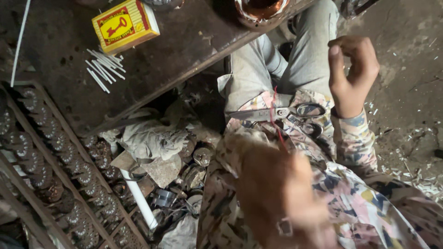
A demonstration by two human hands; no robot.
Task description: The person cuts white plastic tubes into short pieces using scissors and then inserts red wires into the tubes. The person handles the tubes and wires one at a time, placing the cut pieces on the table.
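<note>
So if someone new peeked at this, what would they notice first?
Probably the right hand, raised at the upper right and pinching a thin red thread that runs down across the big scissors lying on the lap. The left hand is a blur at the bottom. After that, the bright yellow box on the dark board at the top left, with white sticks beside it.

Right hand, upper right of the frame: bare, no glove. Its long sleeve is patterned fabric, a floral or camouflage-like print in pink, cream, tan, blue and dark patches, ending in a dark cuff at the wrist. Left hand, lower centre: heavily blurred, bare, details not legible. The same printed fabric covers the torso at lower right. Trousers, upper centre, are plain pale grey, creased and soiled.
</note>
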